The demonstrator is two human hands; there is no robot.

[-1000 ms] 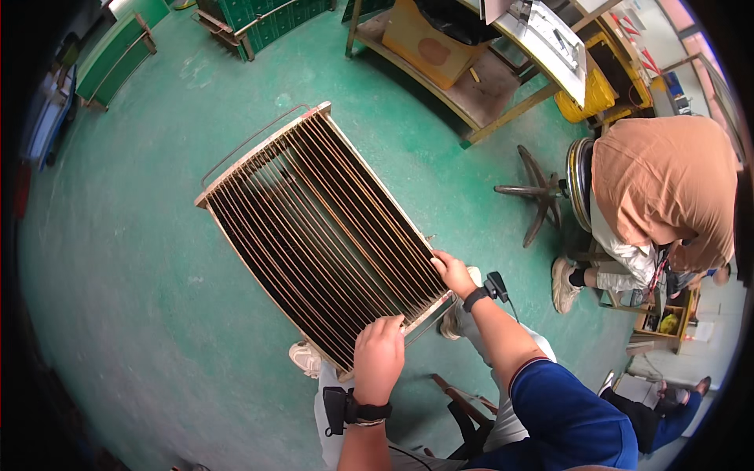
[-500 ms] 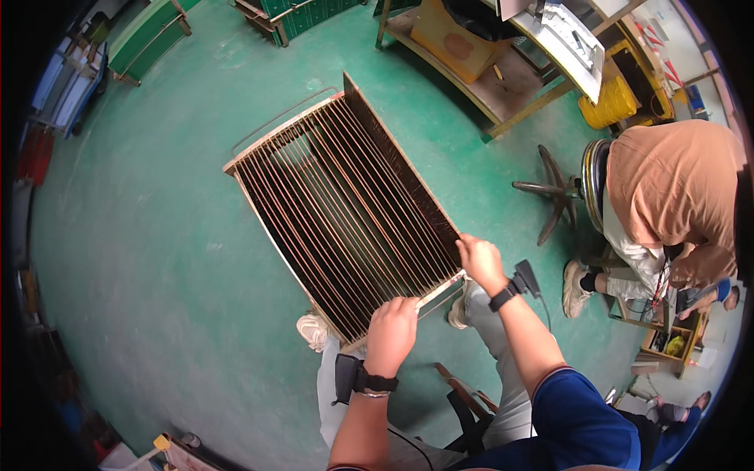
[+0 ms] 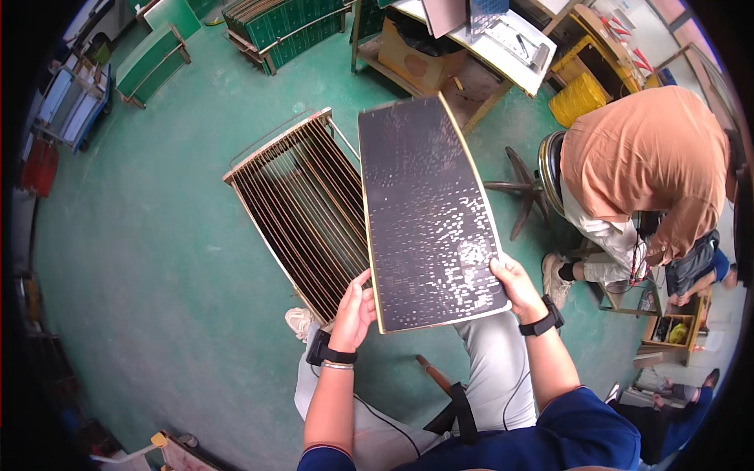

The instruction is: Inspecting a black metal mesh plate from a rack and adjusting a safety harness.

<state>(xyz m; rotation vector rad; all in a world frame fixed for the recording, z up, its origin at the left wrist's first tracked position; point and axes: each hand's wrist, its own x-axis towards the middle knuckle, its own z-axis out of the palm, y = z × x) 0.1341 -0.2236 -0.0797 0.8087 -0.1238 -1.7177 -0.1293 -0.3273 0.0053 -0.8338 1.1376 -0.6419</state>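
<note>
A large dark flat panel (image 3: 424, 196) with rows of small shiny rectangular marks and pale edges is raised in front of me, slightly bent. Gripping its lower right edge is my right hand (image 3: 514, 286), thumb on the face. At the lower left edge, my left hand (image 3: 355, 314) has its fingers curled against the panel; part of its contact is hard to see. Behind and left of the panel stands a slotted rack (image 3: 275, 147) on the floor, with many thin upright boards inside. The panel hides the rack's right side.
On the right, a person in an orange-brown top (image 3: 644, 157) sits bent over on a swivel stool (image 3: 522, 188). A workbench (image 3: 503, 51) stands at the far right, and another rack of green boards (image 3: 287, 39) at the back. A trolley (image 3: 71, 110) is far left.
The dark panel has come up out of the rack's right side and now faces me. My left hand has left the rack's front rim for the panel's left edge.
</note>
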